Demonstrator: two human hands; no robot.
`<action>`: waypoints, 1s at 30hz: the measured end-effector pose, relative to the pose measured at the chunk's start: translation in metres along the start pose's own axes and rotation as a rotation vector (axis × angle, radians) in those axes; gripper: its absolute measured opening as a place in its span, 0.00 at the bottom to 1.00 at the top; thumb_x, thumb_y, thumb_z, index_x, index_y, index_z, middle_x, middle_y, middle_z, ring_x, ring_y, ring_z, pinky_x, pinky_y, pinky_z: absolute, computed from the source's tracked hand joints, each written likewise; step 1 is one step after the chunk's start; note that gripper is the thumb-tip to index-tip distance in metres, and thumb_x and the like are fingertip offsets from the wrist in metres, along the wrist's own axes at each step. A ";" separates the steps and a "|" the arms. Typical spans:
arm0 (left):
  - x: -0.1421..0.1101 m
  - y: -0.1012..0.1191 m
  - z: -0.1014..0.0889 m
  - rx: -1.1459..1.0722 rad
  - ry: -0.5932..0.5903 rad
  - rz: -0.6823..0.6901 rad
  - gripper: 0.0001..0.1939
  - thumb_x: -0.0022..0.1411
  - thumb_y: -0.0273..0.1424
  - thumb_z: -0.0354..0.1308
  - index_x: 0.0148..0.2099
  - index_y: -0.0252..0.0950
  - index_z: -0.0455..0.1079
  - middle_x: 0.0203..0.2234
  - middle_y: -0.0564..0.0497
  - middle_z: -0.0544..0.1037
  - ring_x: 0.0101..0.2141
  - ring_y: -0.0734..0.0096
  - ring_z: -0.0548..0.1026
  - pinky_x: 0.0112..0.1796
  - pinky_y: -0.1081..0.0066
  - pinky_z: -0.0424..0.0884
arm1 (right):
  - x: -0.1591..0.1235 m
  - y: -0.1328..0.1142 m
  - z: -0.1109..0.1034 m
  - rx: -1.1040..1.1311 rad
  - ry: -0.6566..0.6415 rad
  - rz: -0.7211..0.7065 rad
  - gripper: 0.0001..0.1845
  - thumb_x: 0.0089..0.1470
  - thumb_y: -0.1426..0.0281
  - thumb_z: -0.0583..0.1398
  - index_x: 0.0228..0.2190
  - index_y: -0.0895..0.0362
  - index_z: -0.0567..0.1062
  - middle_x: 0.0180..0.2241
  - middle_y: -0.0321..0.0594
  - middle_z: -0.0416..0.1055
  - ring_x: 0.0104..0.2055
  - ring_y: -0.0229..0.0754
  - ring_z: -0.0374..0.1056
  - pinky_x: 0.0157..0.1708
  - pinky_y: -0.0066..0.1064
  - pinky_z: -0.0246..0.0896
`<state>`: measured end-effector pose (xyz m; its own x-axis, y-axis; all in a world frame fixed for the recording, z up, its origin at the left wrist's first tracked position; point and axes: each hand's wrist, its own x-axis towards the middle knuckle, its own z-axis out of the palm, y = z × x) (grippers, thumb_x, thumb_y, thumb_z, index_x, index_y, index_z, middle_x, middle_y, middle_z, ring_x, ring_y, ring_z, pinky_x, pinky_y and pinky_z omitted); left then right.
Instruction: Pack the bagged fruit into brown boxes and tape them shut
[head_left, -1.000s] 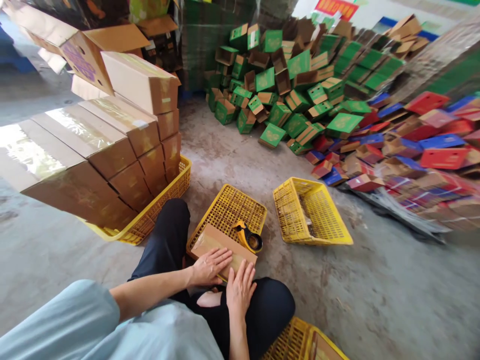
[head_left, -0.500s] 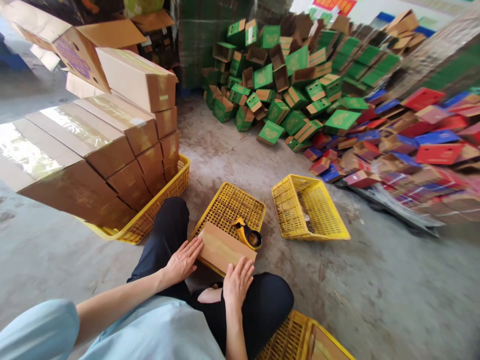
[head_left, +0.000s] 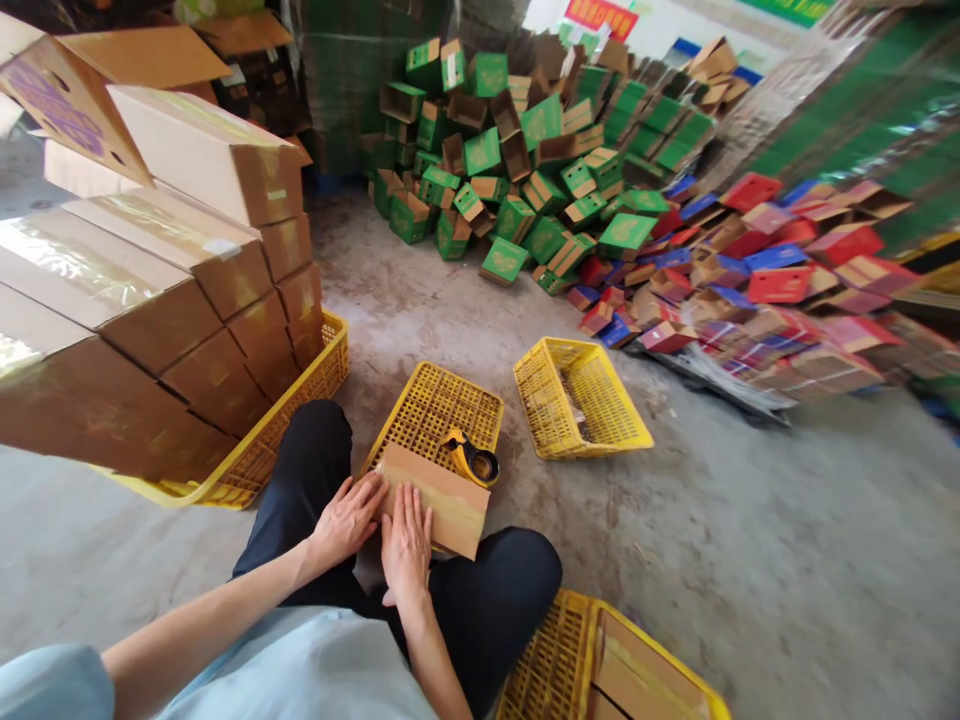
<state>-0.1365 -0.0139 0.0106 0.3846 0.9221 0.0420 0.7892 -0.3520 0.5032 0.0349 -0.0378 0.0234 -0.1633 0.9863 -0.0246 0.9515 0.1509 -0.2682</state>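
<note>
A brown cardboard box with a strip of tape along its top lies across the near end of an upturned yellow crate, between my knees. My left hand rests at the box's left end, fingers stretched out. Close beside it, my right hand lies flat on the box's top near the left end, fingers extended. Just beyond the box, a yellow and black tape dispenser lies on the crate.
At left, taped cartons stand stacked in a yellow basket. Another yellow basket sits ahead to the right; a third, holding cardboard, is by my right knee. Green boxes and red and blue boxes lie heaped behind.
My right hand has slid left along the box, from its right end to near my left hand. The view has turned slightly to the right.
</note>
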 end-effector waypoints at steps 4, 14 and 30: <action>-0.003 -0.007 0.000 -0.002 0.029 0.017 0.32 0.68 0.34 0.55 0.73 0.43 0.59 0.70 0.45 0.62 0.71 0.51 0.57 0.70 0.47 0.47 | -0.026 0.050 -0.008 -0.062 0.056 0.176 0.33 0.73 0.57 0.42 0.72 0.59 0.55 0.71 0.53 0.54 0.74 0.56 0.51 0.68 0.58 0.49; 0.044 0.000 0.020 -0.475 0.168 -0.248 0.41 0.69 0.50 0.53 0.75 0.36 0.48 0.73 0.37 0.53 0.70 0.47 0.59 0.66 0.52 0.61 | -0.027 0.123 -0.024 0.232 0.226 0.446 0.49 0.67 0.44 0.42 0.66 0.73 0.63 0.65 0.65 0.63 0.64 0.56 0.68 0.62 0.41 0.64; 0.070 -0.011 0.029 -1.053 0.103 -0.387 0.59 0.56 0.54 0.67 0.77 0.36 0.42 0.70 0.36 0.61 0.68 0.49 0.62 0.68 0.53 0.56 | 0.029 0.135 -0.034 0.470 0.157 0.803 0.49 0.58 0.34 0.46 0.42 0.66 0.82 0.39 0.65 0.81 0.43 0.63 0.79 0.41 0.42 0.70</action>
<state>-0.1050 0.0498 -0.0169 0.1220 0.9659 -0.2282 0.0305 0.2261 0.9736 0.1673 0.0133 0.0188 0.5654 0.7861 -0.2498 0.5557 -0.5869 -0.5889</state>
